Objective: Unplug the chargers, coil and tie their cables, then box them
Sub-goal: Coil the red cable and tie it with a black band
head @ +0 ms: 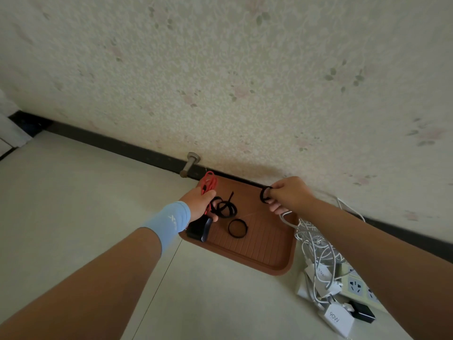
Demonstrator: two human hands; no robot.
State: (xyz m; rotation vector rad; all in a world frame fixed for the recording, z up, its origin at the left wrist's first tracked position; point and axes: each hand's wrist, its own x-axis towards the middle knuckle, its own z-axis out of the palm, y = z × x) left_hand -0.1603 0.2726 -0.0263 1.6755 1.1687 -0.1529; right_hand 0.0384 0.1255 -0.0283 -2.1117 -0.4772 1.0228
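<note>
A tray [269, 263] lies on the floor [73, 192], its far edge against the wall [220, 69]. A doorstop [190, 164] stands just behind the tray's far left corner. On the tray, a charger [198, 230] sits at the left edge, loose ties [224, 208] lie to its right, and a tie ring [237, 228] lies in front of them. The left grip [199, 204], holding a coiled cable [208, 182], is over the far left part. The right grip [286, 193], holding a tie loop [264, 195], is over the far right corner. To the right of the tray, a cable tangle [316, 244] lies on the floor, with a power strip [355, 285] and more chargers [335, 320] in front of it.

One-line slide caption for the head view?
Left hand holds coiled red cable over brown tray; right hand pinches a black tie strap.
</note>
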